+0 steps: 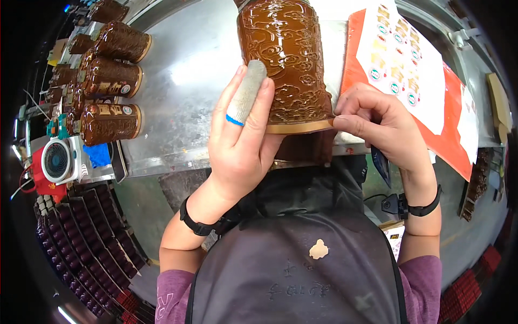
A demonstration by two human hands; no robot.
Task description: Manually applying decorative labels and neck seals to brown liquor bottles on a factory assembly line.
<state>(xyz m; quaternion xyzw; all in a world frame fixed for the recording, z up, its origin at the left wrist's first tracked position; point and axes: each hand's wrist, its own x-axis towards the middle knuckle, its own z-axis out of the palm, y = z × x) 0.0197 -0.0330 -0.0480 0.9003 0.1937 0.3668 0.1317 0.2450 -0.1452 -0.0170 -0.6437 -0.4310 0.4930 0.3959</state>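
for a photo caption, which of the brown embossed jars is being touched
The brown jar at top centre: the left hand rests against its side, the right hand meets its gold band. The other jars cluster at left, untouched.

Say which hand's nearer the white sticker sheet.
Right. The right hand is by the lower left of the white sticker sheet; the left hand is farther off, across the brown jar from it, at the jar's left side.

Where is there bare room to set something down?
Bare metal tabletop lies between the brown jars at left and the embossed jar against the left hand. Crowded: left end, under those jars; right, under the white sticker sheet.
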